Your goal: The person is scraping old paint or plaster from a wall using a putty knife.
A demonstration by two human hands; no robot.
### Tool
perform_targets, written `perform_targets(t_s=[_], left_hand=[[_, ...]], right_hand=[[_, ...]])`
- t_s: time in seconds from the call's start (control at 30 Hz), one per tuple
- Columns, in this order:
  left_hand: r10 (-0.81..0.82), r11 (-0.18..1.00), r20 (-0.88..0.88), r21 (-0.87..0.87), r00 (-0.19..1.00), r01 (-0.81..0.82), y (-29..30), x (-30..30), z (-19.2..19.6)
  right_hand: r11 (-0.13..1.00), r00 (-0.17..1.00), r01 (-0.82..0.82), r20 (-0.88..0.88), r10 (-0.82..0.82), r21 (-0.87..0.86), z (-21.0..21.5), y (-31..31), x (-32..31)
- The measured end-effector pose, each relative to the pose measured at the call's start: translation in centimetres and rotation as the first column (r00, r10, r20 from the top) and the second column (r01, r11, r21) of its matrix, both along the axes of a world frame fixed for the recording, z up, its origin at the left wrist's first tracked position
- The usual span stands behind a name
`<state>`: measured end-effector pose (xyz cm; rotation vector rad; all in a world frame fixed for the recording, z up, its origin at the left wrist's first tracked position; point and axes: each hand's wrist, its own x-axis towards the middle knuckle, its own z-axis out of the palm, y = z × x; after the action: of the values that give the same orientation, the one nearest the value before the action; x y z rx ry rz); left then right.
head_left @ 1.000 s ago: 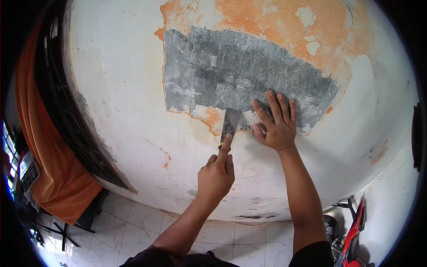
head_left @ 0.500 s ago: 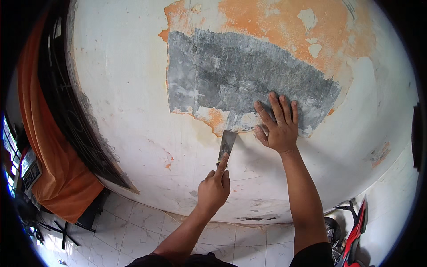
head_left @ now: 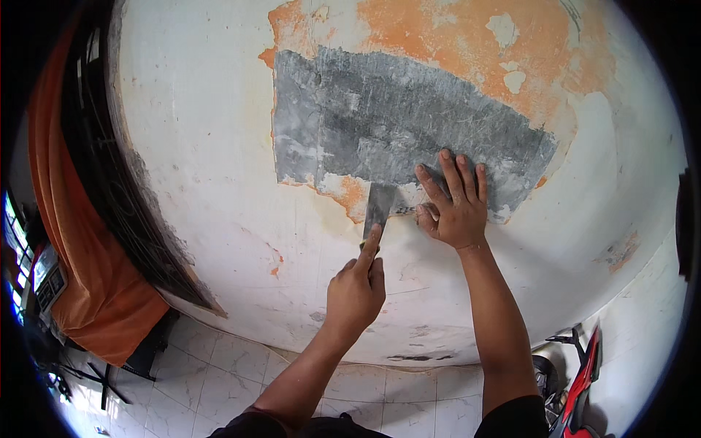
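My left hand is closed round the handle of a putty knife, its index finger stretched along the blade. The flat metal blade points up, its tip against the lower edge of a grey bare patch on the white painted wall. Beside it, my right hand lies on the wall with its fingers spread, the fingertips over the grey patch. Between the two hands runs a ragged strip of white and orange paint. The handle is mostly hidden in my left fist.
Peeling orange paint spreads above the patch. On the left stand a dark frame and a hanging orange cloth. White floor tiles lie below. A red and black object, partly cut off, stands at the lower right.
My left hand has pushed the putty knife up the wall, its tip moving from below the ragged edge to the grey patch. My right hand has stayed nearly in place.
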<state>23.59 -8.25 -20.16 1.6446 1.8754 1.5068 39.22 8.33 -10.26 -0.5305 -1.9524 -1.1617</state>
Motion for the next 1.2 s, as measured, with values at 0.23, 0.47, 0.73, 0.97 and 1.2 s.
perform_targets(t_s=[0.23,0.47,0.73,0.97,1.2], left_hand=[[0.056,0.983,-0.062,0.177,0.996,-0.045,-0.3,-0.3,-4.5],[0.005,0.999,-0.044,0.036,0.999,-0.003,-0.7,0.0,-0.5],[0.083,0.986,-0.097,0.154,0.992,-0.067,0.1,-0.4,-2.2],[0.07,0.974,-0.075,0.22,0.995,-0.051,0.0,0.0,-3.3],[0.056,0.973,-0.067,0.227,0.996,-0.039,0.7,-0.8,2.2]], right_hand=[[1.0,1.0,0.01,0.009,-0.011,0.014,0.0,0.1,0.1],[1.0,1.0,0.002,0.003,-0.002,-0.023,-0.1,0.0,0.6],[1.0,1.0,-0.006,0.002,0.006,-0.003,-0.1,0.1,0.0],[1.0,1.0,0.01,0.008,-0.009,-0.016,0.0,0.0,0.4],[1.0,1.0,0.017,0.013,-0.017,-0.003,0.0,0.0,0.4]])
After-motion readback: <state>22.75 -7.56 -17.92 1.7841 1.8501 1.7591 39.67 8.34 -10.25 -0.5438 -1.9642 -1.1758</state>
